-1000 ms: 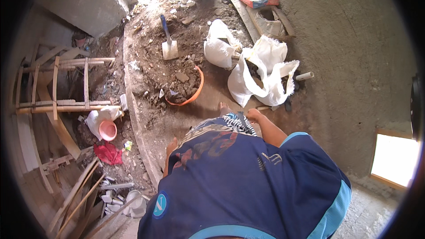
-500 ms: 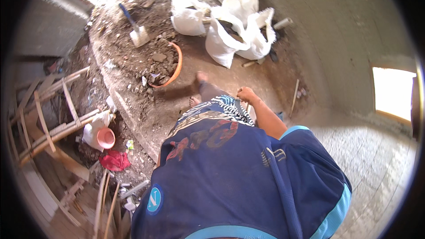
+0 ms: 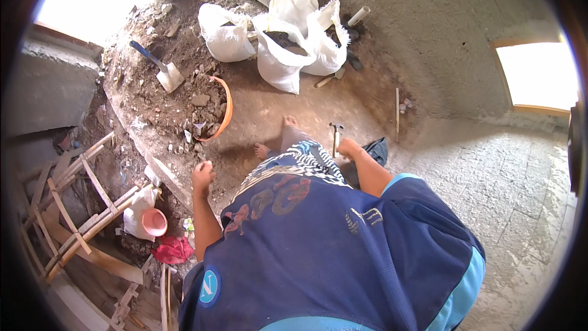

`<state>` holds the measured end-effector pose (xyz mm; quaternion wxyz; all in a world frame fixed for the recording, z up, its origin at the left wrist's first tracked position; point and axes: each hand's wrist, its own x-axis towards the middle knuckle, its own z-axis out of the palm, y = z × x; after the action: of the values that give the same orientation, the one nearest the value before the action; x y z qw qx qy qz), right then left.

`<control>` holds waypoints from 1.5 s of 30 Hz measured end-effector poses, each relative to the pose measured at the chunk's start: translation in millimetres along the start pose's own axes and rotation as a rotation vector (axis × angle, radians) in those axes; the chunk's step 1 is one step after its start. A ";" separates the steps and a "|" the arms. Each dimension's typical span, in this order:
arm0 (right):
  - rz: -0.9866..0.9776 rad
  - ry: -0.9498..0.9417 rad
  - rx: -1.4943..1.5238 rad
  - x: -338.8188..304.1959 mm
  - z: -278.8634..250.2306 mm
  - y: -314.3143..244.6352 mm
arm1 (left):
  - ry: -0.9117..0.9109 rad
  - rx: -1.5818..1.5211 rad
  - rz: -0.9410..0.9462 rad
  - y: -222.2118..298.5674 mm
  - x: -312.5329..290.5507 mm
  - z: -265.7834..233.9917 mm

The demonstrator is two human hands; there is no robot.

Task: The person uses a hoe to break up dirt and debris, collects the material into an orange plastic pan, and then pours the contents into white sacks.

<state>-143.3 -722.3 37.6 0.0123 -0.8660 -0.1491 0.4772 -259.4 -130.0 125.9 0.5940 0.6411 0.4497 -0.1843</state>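
Observation:
My left hand (image 3: 203, 176) is raised at the left of my body, its fingers curled in. Whether anything is inside them I cannot make out. My right hand (image 3: 350, 148) is closed in front of my right hip. Just left of it in the picture appears a hammer (image 3: 336, 137) with a dark head and a pale handle. The hand's fingers are partly hidden, so a grip on the handle does not show. A dark bag or cloth (image 3: 375, 151) lies beyond my right forearm. Ahead, an orange-rimmed basin (image 3: 229, 109) borders a heap of soil.
Several open white sacks (image 3: 278, 72) with soil stand ahead. A blue-handled shovel (image 3: 168, 76) rests on the dirt. At the left are a wooden frame (image 3: 82, 242), a pink bucket (image 3: 154, 223) and a red cloth (image 3: 173, 249). A rough wall (image 3: 429, 30) rises on the right.
My left hand has come into view on the left. My right hand has moved down and slightly right, away from my shorts' edge. The hammer and more of the dark bag now show.

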 end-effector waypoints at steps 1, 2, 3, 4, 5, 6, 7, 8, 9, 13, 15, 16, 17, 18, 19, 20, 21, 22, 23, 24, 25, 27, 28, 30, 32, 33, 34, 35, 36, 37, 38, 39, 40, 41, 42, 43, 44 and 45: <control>-0.086 0.031 -0.102 11.0 -20.7 -15.8 | -0.028 0.008 -0.025 -3.6 -7.2 6.7; -0.172 0.071 -0.208 21.8 -44.4 -34.4 | -0.053 0.015 -0.049 -10.8 -14.0 7.6; -0.249 0.133 -0.250 32.2 -49.8 -24.0 | -0.103 0.046 -0.067 -19.8 -13.4 21.8; -0.142 0.191 0.066 32.4 -69.2 -51.2 | -0.110 0.087 -0.103 -39.9 -20.4 17.3; -0.058 0.230 0.378 13.5 -110.1 -100.6 | -0.094 0.135 -0.147 -65.7 -31.9 2.7; 0.054 0.271 0.687 -4.0 -137.2 -120.5 | -0.109 0.190 -0.179 -89.9 -37.9 0.3; 0.034 0.292 0.710 -4.5 -143.3 -115.0 | -0.141 0.247 -0.205 -107.0 -39.7 5.6; 0.015 0.310 0.729 -3.9 -146.8 -108.4 | -0.170 0.300 -0.221 -122.7 -39.2 11.5; -0.012 0.323 0.747 -3.3 -150.2 -105.1 | -0.191 0.339 -0.229 -132.1 -40.4 18.2; -0.092 0.354 0.299 4.6 -133.2 -25.5 | -0.259 0.414 -0.205 -145.4 -35.0 67.3; -0.354 0.236 -0.368 10.3 -105.8 41.5 | -0.279 0.384 -0.185 -137.8 -28.7 95.1; -0.178 0.064 -0.284 8.6 -96.8 66.4 | -0.299 0.355 -0.179 -132.7 -25.0 109.6; -0.184 0.065 -0.386 -0.4 -85.7 96.5 | -0.313 0.315 -0.178 -126.9 -20.1 123.4; 0.069 -0.065 -0.099 -12.2 -88.8 101.5 | -0.330 0.257 -0.211 -121.9 -15.8 133.6; 0.313 -0.199 0.181 -21.2 -97.5 96.9 | -0.333 0.165 -0.252 -119.5 -13.8 136.9; 0.355 -0.200 0.232 -21.6 -94.2 113.4 | -0.361 0.075 -0.285 -114.3 -7.1 150.7; 0.390 -0.204 0.280 -17.7 -93.7 125.6 | -0.361 0.010 -0.300 -111.6 -3.4 160.3; 0.445 -0.191 0.335 -8.4 -90.9 153.1 | -0.349 0.019 -0.248 -100.5 0.8 177.3; 0.438 -0.227 0.381 7.8 -86.8 189.6 | -0.339 0.047 -0.177 -82.7 8.1 201.1; 0.363 -0.205 0.318 11.8 -92.5 181.2 | -0.259 0.138 -0.078 -75.7 -6.1 204.0; 0.280 -0.181 0.251 13.7 -101.7 166.1 | -0.167 0.237 0.010 -69.9 -22.8 206.1; -0.020 -0.161 -0.098 20.8 -108.6 188.9 | -0.140 0.286 0.185 -55.6 -34.5 227.3; -0.066 -0.131 -0.140 27.6 -113.7 170.9 | -0.117 0.344 0.170 -65.6 -44.2 223.7; 0.225 0.025 0.544 30.7 -120.1 130.7 | -0.049 0.456 0.156 -81.4 -67.5 215.2; -0.009 0.237 0.525 52.2 -92.5 165.7 | -0.131 0.601 0.163 -90.1 -42.9 234.8; -0.068 0.292 0.460 65.5 -77.2 182.1 | -0.196 0.698 0.140 -92.7 -25.2 238.9; -0.121 0.334 0.385 76.0 -76.8 188.1 | -0.223 0.778 0.219 -94.8 -20.7 241.6; -0.095 0.216 0.449 72.6 -81.6 177.4 | -0.241 0.863 0.265 -95.0 -25.5 235.8; -0.068 0.085 0.497 57.2 -85.5 169.1 | -0.175 0.788 0.160 -94.1 -34.6 232.9; -0.254 0.059 0.034 43.9 -90.4 174.8 | -0.130 0.717 0.069 -89.7 -42.8 240.3; -0.432 0.027 -0.435 30.8 -99.7 172.9 | -0.080 0.644 -0.027 -79.8 -52.9 245.1; -0.274 0.010 -0.265 24.3 -106.3 172.8 | -0.056 0.621 0.025 -73.0 -54.1 246.6; -0.117 -0.009 -0.085 18.7 -103.7 176.3 | -0.035 0.605 0.076 -67.8 -54.5 245.9; 0.038 -0.033 0.095 13.6 -99.3 179.6 | -0.014 0.589 0.125 -63.6 -56.8 244.9; 0.201 -0.065 0.275 7.3 -90.8 186.7 | 0.040 0.593 0.136 -49.9 -64.8 248.7; 0.372 -0.101 0.455 1.7 -83.2 197.0 | 0.086 0.595 0.146 -27.1 -73.9 256.6; 0.225 -0.081 0.272 0.2 -79.8 204.7 | 0.139 0.596 0.145 -17.2 -82.8 258.4; 0.079 -0.059 0.089 4.3 -75.6 216.8 | 0.168 0.588 0.144 -23.0 -77.1 255.7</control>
<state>-24.9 -919.0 39.7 0.0278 -0.8553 -0.0939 0.5089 -242.2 -397.3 113.8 0.3555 0.8285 0.3780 -0.2105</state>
